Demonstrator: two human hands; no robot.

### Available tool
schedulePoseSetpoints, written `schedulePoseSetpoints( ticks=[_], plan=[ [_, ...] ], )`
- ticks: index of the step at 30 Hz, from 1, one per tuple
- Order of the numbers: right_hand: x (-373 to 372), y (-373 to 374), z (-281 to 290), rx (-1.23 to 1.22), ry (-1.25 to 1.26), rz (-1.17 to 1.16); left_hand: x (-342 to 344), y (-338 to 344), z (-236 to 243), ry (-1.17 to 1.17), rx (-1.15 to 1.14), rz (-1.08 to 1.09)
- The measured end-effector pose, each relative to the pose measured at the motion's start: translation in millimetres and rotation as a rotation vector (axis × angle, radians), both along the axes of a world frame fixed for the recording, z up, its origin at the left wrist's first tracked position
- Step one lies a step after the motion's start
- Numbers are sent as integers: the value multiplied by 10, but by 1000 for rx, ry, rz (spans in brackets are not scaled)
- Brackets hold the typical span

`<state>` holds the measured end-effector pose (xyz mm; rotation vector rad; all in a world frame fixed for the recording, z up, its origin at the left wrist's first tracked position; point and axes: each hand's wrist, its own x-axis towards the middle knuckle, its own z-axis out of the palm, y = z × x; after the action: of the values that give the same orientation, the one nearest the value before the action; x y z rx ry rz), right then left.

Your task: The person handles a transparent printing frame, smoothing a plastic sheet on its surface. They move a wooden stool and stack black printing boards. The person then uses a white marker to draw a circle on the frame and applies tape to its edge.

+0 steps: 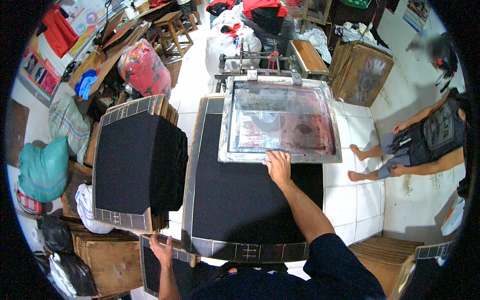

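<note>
My right hand (279, 166) grips the near edge of a screen printing frame (280, 116), its fingers over the rim. The frame is smeared with grey, white and red, and covers the far part of a board (220, 250) with black fabric (250, 205) laid over it. My left hand (162, 250) is lower left with fingers apart, by the edge of another board (181, 254) with black fabric. I cannot tell whether it touches that board. Just beyond it stands a tall stack of boards (134, 220) topped with black cloth (122, 167).
Metal clamps and bars (250, 65) hold the frame's far side. A wooden box (308, 56) stands behind. On the right a person (425, 135) sits on the floor by the wall. Stacked boards (107, 257), a teal sack (45, 170) and filled bags (145, 70) line the left.
</note>
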<state>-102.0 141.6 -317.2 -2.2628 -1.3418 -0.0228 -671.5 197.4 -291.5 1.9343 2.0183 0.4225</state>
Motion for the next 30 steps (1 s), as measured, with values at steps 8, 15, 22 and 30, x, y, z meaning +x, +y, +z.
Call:
schedulePoseSetpoints(
  ticks=[8,15,22,30],
  plan=[
    [-655,-1447,284,261,387,-225,582,-63,-99,-100,200,-373],
    [-2080,-4948,334,188,516,-907,1790,-477,-19,-91,136,-830],
    [-2958,-7461,256,811,193,-1493,2542,-1309,96,-134,74,-1141],
    [-2317,-9510,-193,830,262,-1748,3742,-3209,-361,-27,197,-1512]
  ],
)
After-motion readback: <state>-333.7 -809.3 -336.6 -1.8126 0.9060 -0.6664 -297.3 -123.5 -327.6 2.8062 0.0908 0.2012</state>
